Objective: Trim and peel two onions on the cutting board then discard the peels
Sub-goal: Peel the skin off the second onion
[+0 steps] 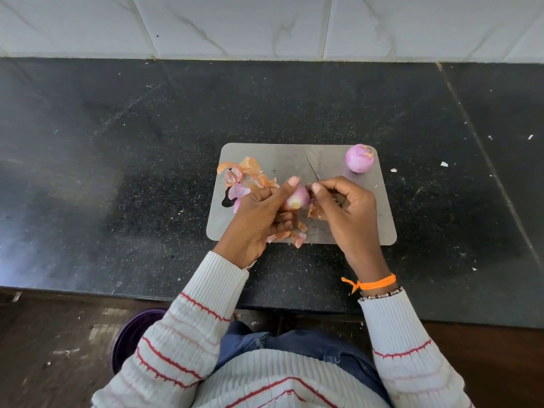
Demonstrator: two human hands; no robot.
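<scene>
Black speckled stone tabletop (117, 142), near edge, left to right.
Grey rounded cutting board (368, 228): orange-pink papery peels (250, 167) heaped at its left edge, apparently kept clear of the work.
Left hand (259, 213): curled around half-peeled pink onion (297, 198), steadying it.
Right hand (344, 207): pinching loose skin, thin-bladed knife (313, 169) apparently tucked inside.
Peeled round pink onion (359, 158): board's far right corner, set aside.

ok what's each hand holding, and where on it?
Left hand grips the onion round its side. Right hand holds a knife by its hidden handle, thumb at the onion's skin.
</scene>
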